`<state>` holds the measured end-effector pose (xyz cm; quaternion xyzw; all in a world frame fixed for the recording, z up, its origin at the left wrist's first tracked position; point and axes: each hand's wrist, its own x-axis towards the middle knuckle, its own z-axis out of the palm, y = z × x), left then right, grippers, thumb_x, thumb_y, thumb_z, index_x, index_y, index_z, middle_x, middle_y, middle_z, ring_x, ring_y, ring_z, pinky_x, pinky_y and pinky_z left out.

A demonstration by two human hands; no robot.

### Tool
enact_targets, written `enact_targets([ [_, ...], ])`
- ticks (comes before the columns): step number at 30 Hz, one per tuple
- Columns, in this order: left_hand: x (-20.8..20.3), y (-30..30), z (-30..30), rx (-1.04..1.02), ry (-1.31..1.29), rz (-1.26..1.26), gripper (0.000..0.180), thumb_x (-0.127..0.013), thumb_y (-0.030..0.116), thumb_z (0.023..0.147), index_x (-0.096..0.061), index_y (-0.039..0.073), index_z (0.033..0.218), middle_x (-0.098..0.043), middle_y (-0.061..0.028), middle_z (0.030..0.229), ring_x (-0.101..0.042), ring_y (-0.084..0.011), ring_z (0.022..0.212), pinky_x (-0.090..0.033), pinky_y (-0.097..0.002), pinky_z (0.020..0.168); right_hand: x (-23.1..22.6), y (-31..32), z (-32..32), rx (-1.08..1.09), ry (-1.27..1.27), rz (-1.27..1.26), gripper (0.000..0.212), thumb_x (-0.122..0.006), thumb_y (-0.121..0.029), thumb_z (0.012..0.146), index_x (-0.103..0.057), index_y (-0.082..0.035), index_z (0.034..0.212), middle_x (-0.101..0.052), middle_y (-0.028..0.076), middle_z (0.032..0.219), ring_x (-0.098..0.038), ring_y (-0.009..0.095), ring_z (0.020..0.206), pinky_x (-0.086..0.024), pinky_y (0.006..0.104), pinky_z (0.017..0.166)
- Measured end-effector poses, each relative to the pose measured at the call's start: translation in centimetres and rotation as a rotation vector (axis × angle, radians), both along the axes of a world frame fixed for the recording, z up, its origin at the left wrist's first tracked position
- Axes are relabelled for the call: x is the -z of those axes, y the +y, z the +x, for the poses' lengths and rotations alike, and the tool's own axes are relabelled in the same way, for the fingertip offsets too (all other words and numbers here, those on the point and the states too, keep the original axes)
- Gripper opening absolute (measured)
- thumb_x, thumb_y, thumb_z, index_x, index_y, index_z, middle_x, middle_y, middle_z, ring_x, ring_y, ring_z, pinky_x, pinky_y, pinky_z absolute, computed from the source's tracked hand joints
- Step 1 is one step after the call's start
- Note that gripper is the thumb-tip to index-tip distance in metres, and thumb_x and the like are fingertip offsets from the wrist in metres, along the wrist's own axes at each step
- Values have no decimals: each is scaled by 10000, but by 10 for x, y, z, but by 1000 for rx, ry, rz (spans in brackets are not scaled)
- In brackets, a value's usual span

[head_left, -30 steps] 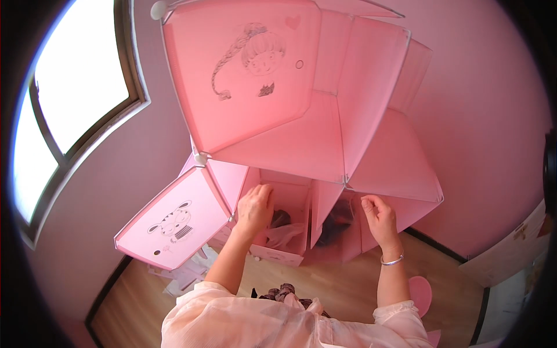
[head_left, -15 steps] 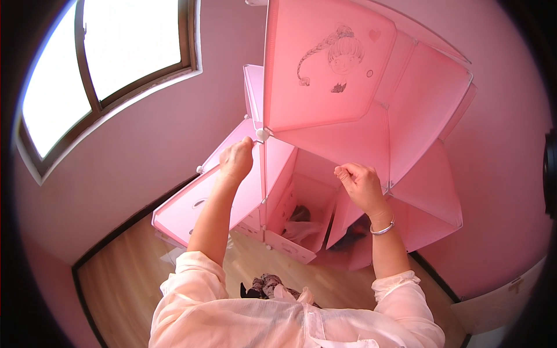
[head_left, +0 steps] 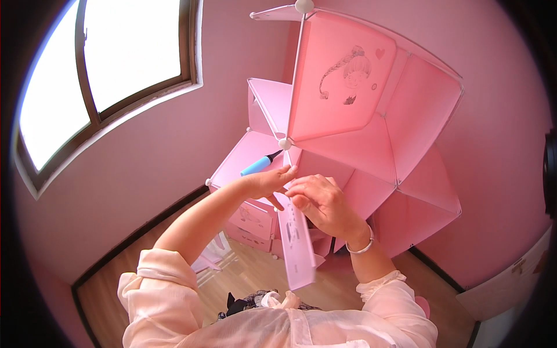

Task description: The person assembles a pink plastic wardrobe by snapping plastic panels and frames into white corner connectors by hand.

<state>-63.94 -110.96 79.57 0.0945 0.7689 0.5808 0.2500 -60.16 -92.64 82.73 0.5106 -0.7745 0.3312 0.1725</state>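
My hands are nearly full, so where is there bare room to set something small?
Bare: the low cabinet top, between the blue tool and the window-side wall; the wooden floor, between that wall and the left sleeve. Crowded: around the left hand and right hand, close together above the narrow pink panel.

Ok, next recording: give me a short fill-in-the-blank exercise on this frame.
Near the left hand is a black-tipped tool with a ____ body.
The hand wearing a bracelet is the person's ____ one.
The window is on the picture's ____ side.
The small reddish shape on the upper panel is a ____.
Missing: blue; right; left; heart.
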Motion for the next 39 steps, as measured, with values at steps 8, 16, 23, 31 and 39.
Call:
enact_targets([
  [8, 82, -29, -41, 85, 458, -151, 544, -519, 342, 818, -349, 32, 1232, -456, -142, 1179, -499, -226, 1017, -457, -314, 759, 10, 51, 28, 471, -260, 579, 283, -535, -341, 772, -620, -86, 858, -598, 70, 926, -511, 244, 943, -290, 384, 874],
  [16, 57, -15, -105, -714, 646, -28, 572, -614, 415, 725, -465, -89, 949, -556, -210, 889, -571, -285, 805, -450, -343, 702, 31, 13, -9, 889, 68, 403, 333, -567, -299, 757, -551, -62, 990, -507, 109, 1069, -434, 249, 1063, -252, 482, 925],
  [23, 46, 8, -106, -883, 618, -159, 550, -594, 464, 706, -483, -67, 800, -576, -248, 729, -565, -394, 732, -449, -434, 653, 62, -32, -108, 970, 342, 387, 490, -537, -369, 769, -459, -30, 1115, -475, 138, 1114, -398, 265, 1100, -264, 489, 922],
  [31, 54, 1, -114, -892, 639, -141, 470, -607, 402, 703, -493, -53, 743, -574, -231, 665, -577, -378, 650, -459, -409, 594, 80, -36, -163, 858, 555, 132, 329, -494, -345, 801, -565, -50, 928, -566, 83, 943, -514, 227, 879, -368, 363, 737],
  [39, 68, -6, -121, -754, 554, 99, 407, -617, 353, 748, -476, -28, 715, -542, -110, 620, -520, -158, 566, -418, -274, 517, 81, -40, -161, 929, 532, 130, 309, -479, -323, 818, -571, -52, 935, -572, 69, 947, -516, 223, 883, -356, 351, 758],
])
